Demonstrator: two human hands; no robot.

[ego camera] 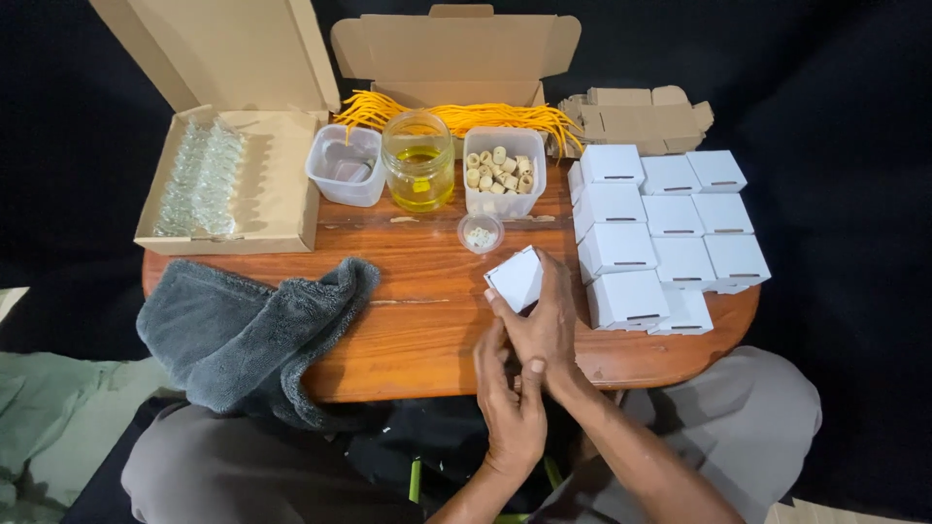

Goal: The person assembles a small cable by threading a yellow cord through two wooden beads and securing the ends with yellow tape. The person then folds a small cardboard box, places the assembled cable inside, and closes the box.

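At far left we see a grey terry cloth [248,335] draped over the round wooden table [417,330]. Our left hand [512,403], fingers curled, holds nothing and touches our right hand [546,325], which pinches a small white cardboard box [515,278] above the table, left of stacked white boxes [665,228].

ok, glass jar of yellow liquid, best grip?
Take the glass jar round its upper wall, coming from above: tubs stand close on both sides, leaving little room for fingers lower down. It stands upright with liquid inside, so lift it level.
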